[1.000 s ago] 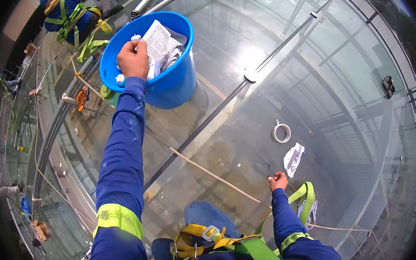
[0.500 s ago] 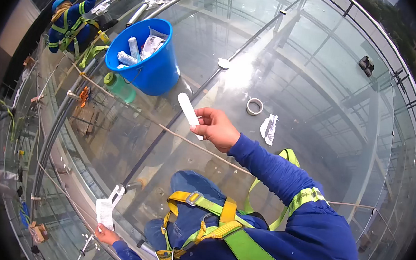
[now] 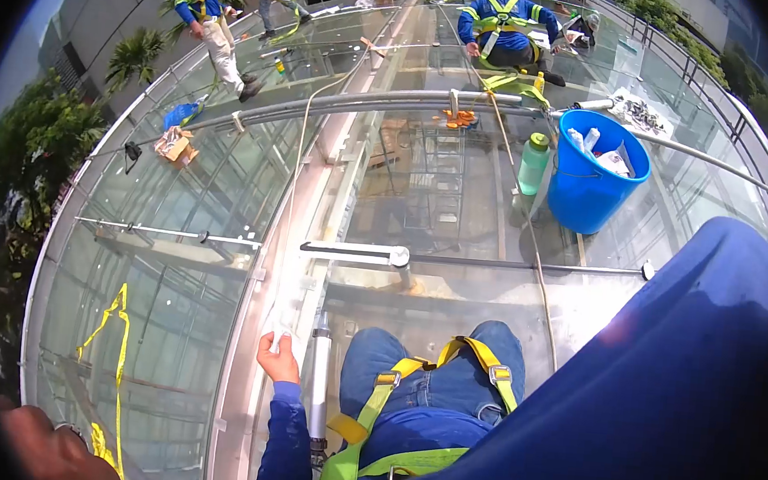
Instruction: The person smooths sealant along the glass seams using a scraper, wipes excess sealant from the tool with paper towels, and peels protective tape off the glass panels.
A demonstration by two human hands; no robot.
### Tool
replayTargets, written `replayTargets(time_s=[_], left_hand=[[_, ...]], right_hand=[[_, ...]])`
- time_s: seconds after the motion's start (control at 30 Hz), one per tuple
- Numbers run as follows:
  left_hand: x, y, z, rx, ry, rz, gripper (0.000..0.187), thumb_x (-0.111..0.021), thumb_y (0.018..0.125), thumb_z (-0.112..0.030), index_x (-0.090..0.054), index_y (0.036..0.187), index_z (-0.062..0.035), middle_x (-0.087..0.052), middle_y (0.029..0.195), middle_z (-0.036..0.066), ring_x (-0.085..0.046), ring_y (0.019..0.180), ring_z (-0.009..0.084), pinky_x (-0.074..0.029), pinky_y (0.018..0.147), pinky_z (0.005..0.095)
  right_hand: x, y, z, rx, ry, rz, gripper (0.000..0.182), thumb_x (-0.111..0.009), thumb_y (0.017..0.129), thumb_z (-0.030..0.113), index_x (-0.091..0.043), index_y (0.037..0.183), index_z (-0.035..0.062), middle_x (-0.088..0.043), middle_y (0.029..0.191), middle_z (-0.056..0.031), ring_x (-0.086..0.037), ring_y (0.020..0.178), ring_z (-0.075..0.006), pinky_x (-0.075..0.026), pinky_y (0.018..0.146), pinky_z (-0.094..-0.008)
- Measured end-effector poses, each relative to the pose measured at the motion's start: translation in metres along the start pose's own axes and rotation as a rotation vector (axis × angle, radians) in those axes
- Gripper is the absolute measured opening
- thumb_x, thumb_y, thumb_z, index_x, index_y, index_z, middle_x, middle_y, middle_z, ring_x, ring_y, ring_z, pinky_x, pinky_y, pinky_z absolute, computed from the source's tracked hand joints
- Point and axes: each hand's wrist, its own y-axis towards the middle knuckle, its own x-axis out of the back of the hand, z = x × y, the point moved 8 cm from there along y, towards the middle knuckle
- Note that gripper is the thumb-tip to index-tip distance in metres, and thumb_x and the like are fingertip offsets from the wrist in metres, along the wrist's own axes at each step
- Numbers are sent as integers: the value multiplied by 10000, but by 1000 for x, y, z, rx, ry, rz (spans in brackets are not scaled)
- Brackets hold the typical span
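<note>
My left hand point(image 3: 280, 360) is closed in a pinch over the pale frame beam point(image 3: 243, 364). Between its fingertips is a white printed card point(image 3: 279, 333), washed out by glare. Beside that hand a silver tube-shaped tool point(image 3: 320, 370), like a sealant gun, lies along my leg. My right hand point(image 3: 56, 451) looms dark and blurred at the lower left, close to the camera, with its fingers mostly out of view. A blue sleeve point(image 3: 660, 397) fills the lower right. Ahead of my knees, a white-bordered dark joint strip point(image 3: 356, 253) crosses the glass.
A blue bucket point(image 3: 598, 180) with white tubes stands ahead right, next to a green bottle point(image 3: 532, 164). A rope point(image 3: 529, 224) and grey pipes point(image 3: 395, 96) cross the glass. Several people in harnesses, one crouching point(image 3: 506, 28), are farther off. Yellow webbing point(image 3: 121, 355) lies left.
The view has swung left and up. My right hand, which held a flat white stick over the glass, has come close to the camera; the stick is out of sight. My left hand keeps the card.
</note>
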Motion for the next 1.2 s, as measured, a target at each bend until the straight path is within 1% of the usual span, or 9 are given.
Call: replayTargets(time_s=[0.13, 0.23, 0.43, 0.6, 0.63, 0.67, 0.7, 0.93, 1.2], left_hand=[[39, -16, 36, 408, -300, -120, 295, -523, 922, -74, -412, 1196, -55, -504, 1149, 113, -564, 950, 208, -597, 724, 436], [52, -9, 64, 355, -329, -201, 332, -480, 963, -111, -381, 1274, -51, -502, 1211, 138, -580, 1044, 243, -598, 697, 414], [53, 22, 65, 318, -298, -213, 327, -481, 995, -168, -429, 1273, -4, -635, 1023, 167, -672, 715, 237, -570, 574, 331], [80, 71, 125, 401, -277, -513, 325, -490, 988, -165, -496, 1252, 25, -643, 1007, 177, -676, 803, 249, -580, 612, 308], [83, 79, 136, 285, -463, -681, 336, -500, 979, -155, -525, 1251, 41, -637, 1030, 206, -676, 867, 286, -592, 648, 314], [84, 86, 120, 327, 66, -714, 323, -511, 963, -127, -559, 1222, 60, -640, 1080, 248, -670, 925, 338, -583, 734, 379], [84, 103, 123, 231, 260, -695, 315, -511, 947, -94, -571, 1223, 46, -637, 1108, 254, -661, 943, 364, -561, 786, 398], [0, 138, 217, 206, 783, -146, 442, -527, 854, 5, -574, 1289, -59, -619, 1207, 216, -609, 1067, 391, -495, 914, 420], [-62, 140, 336, 419, 914, -60, 503, -546, 847, -44, -524, 1348, -78, -547, 1350, 158, -483, 1282, 305, -315, 1109, 468]], right_hand=[[-35, 19, -17, 3, 67, 113, 416, -568, 788, -74, -528, 1201, -38, -638, 969, -177, -624, 888, -299, -472, 854, -368], [-45, 25, -36, -19, 91, 144, 413, -555, 781, -84, -531, 1191, -39, -635, 970, -192, -621, 905, -325, -465, 873, -380], [-33, 28, -81, -59, 141, 98, 411, -530, 765, -104, -536, 1171, -40, -630, 973, -222, -614, 938, -377, -451, 913, -404], [90, -2, -200, -454, 60, -161, 408, -551, 774, -81, -565, 1174, -3, -619, 829, -240, -623, 817, -405, -501, 777, -398], [126, -15, -230, -443, -81, -220, 382, -564, 798, -63, -580, 1172, 14, -612, 786, -190, -641, 757, -312, -498, 707, -382], [161, -35, -267, -522, -152, -316, 347, -573, 818, -52, -582, 1162, -11, -606, 768, -115, -617, 708, -176, -490, 682, -337], [195, -55, -303, -678, -261, -339, 350, -565, 823, -65, -574, 1171, -35, -596, 770, -67, -581, 726, -90, -494, 683, -294], [307, -66, -446, -654, -608, -472, 294, -565, 879, 30, -600, 1169, -5, -671, 904, -151, -664, 776, -241, -514, 714, -343], [353, 5, -568, -553, -982, -435, 194, -681, 843, 91, -684, 1037, 83, -654, 834, -123, -642, 761, -224, -504, 718, -335]])
